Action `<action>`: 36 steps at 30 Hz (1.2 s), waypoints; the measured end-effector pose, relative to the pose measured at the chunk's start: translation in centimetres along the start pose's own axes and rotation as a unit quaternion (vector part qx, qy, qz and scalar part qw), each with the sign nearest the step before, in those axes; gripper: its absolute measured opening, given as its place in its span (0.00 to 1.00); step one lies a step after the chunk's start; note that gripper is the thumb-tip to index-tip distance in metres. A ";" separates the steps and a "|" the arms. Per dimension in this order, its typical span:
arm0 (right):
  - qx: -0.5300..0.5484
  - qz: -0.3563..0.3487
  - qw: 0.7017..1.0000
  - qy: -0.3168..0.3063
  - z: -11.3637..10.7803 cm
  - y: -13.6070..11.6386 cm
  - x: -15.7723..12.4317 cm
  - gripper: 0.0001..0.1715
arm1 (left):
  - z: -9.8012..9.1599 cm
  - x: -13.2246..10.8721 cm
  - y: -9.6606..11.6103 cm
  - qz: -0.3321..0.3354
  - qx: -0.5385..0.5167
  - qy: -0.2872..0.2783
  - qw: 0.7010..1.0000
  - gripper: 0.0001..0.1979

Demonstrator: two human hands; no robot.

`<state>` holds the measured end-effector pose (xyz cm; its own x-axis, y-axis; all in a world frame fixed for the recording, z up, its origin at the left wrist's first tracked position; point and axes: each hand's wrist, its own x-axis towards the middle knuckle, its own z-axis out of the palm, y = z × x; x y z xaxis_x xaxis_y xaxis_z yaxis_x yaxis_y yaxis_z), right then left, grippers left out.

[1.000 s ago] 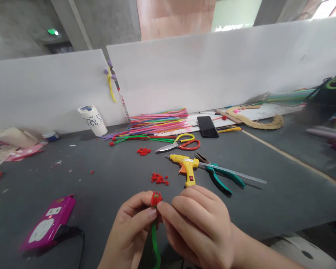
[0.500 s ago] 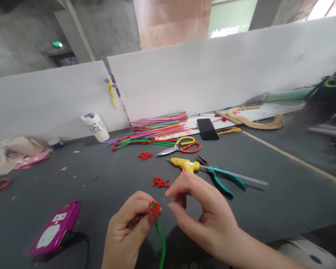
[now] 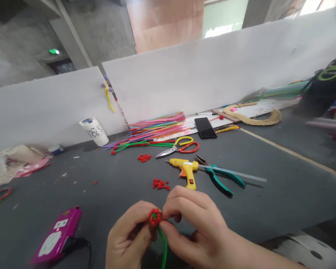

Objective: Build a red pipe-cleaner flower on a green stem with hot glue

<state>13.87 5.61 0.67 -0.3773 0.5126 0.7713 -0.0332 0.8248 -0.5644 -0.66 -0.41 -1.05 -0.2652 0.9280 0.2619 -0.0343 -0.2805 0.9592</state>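
Observation:
A small red pipe-cleaner flower (image 3: 155, 217) with a green centre is pinched between the thumb and forefinger of my left hand (image 3: 131, 231). Its green stem (image 3: 164, 246) curves down below it. From the right, the thumb and forefinger of my right hand (image 3: 197, 226) close on the flower's edge; the other fingers are curled. Beyond my hands lie two small piles of red pipe-cleaner bits, the nearer pile (image 3: 160, 184) and the farther pile (image 3: 144, 158). A yellow glue gun (image 3: 186, 168) with a clear glue stick lies just past my right hand.
Scissors (image 3: 182, 147) and teal-handled pliers (image 3: 221, 177) lie beyond. A bundle of pipe cleaners (image 3: 156, 127), a phone (image 3: 205, 128) and a white cup (image 3: 94, 131) stand or lie near the white partition (image 3: 184, 74). A magenta power strip (image 3: 57, 235) is at left.
My right hand has moved left and down, and its fingertips have come together at the flower. The glue gun's handle now shows. My left hand keeps hold of the flower.

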 end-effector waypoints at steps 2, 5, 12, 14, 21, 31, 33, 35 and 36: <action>0.000 0.003 1.000 0.004 0.2 0.0 -0.1 0.06 | 0.1 0.0 0.0 0.000 0.001 0.002 1.000 0.06; 0.001 0.004 1.000 0.010 0.2 -0.1 -0.1 0.06 | 0.0 -0.1 0.0 0.004 0.004 -0.001 1.000 0.06; 0.000 0.018 1.000 0.018 0.1 -0.1 0.1 0.08 | 0.1 0.0 0.1 0.036 0.017 -0.023 0.999 0.06; 0.000 0.020 1.000 0.012 0.1 -0.1 0.1 0.08 | 0.2 0.0 0.1 0.039 0.022 -0.023 0.999 0.06; 0.019 0.025 1.000 -0.002 0.1 -0.4 -0.1 0.08 | 0.0 0.0 0.0 0.052 0.019 -0.024 0.998 0.05; 0.029 0.037 0.999 0.018 0.0 -0.4 0.0 0.08 | 0.3 -0.1 0.0 0.067 0.025 0.000 0.997 0.05; 0.026 0.037 0.999 0.023 0.1 -0.4 -0.1 0.08 | 0.3 -0.1 0.0 0.064 0.029 0.001 0.998 0.06; 0.024 0.037 0.999 0.022 0.2 -0.4 -0.1 0.09 | 0.3 -0.2 0.0 0.053 0.030 0.000 0.998 0.06; 0.022 0.037 0.999 0.021 0.2 -0.3 -0.1 0.09 | 0.3 -0.2 0.0 0.046 0.028 0.001 0.999 0.06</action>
<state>13.70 5.21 0.71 -0.3418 0.5820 0.7379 -0.0472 0.7736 -0.6320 -0.31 -0.54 -1.09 -0.2670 0.8979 0.3499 0.0442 -0.3513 0.9352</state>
